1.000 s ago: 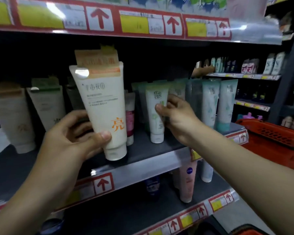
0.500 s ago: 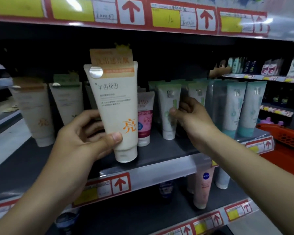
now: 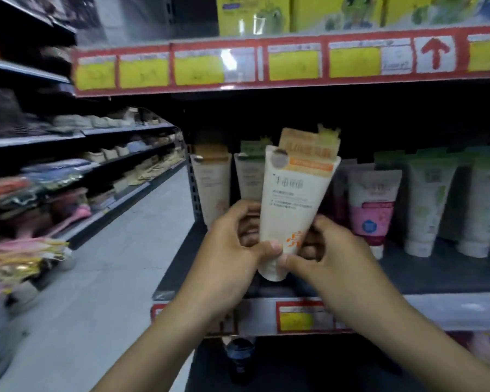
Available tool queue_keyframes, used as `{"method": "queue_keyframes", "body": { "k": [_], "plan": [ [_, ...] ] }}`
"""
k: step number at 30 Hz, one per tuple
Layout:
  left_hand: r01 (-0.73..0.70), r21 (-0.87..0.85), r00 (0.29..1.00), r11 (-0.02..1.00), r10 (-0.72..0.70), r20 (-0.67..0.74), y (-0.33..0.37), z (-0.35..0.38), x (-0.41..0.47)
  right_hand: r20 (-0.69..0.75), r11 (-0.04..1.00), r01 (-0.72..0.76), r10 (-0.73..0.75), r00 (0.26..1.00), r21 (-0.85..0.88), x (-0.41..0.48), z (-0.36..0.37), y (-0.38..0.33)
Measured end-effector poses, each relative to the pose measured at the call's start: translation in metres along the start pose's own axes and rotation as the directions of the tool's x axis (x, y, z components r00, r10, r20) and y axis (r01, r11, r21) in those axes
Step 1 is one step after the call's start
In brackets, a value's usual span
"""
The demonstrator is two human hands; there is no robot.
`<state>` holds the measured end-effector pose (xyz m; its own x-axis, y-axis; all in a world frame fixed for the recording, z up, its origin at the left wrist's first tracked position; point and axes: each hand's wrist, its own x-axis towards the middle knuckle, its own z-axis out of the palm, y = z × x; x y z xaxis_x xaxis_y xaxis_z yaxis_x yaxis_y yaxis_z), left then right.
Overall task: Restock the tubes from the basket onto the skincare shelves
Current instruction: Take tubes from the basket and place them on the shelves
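skincare shelf (image 3: 413, 278), dark deck, fills the right side. standing on it cap-down: cream tubes (image 3: 212, 188) at its left end, pink tube (image 3: 371, 205) mid-shelf, green tubes (image 3: 427, 205) toward its right. white tube (image 3: 292, 199) w/ orange print is held just above the shelf's front edge, near its left end: long axis near upright, cap down, crimped end up, tipped slightly right. left hand (image 3: 232, 244) grips its lower left side; right hand (image 3: 331, 256) grips the lower right, thumb near the cap.

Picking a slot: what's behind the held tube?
Behind the tube, held by left hand and right hand, a green-topped tube pokes out on its left. The shelf spot directly behind is covered.
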<state>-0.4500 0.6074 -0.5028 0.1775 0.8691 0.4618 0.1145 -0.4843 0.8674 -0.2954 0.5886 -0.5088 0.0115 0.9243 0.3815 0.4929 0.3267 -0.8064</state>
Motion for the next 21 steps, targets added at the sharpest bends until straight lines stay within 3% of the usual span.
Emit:
{"method": "queue_keyframes", "body": {
  "k": [3, 7, 14, 21],
  "plan": [
    [0.086, 0.095, 0.996, 0.992, -0.087, 0.009, -0.012, -0.035, 0.003, 0.101, 0.999, -0.044, 0.046, 0.994, -0.021, 0.014, 0.030, -0.005],
    [0.153, 0.243, 0.987, 0.958, -0.158, 0.000, -0.027, -0.074, 0.012, 0.133, 0.997, -0.040, 0.048, 0.990, -0.061, 0.035, 0.064, -0.012],
    [0.177, 0.458, 0.984, 0.871, -0.142, -0.109, -0.049, -0.100, 0.037, 0.142, 0.995, -0.045, 0.057, 0.988, -0.085, 0.072, 0.103, -0.015],
    [0.208, 0.358, 0.978, 0.910, -0.195, -0.072, -0.061, -0.105, 0.046, 0.120, 0.988, -0.064, 0.081, 0.989, -0.140, 0.079, 0.107, -0.011]
  ]
}}
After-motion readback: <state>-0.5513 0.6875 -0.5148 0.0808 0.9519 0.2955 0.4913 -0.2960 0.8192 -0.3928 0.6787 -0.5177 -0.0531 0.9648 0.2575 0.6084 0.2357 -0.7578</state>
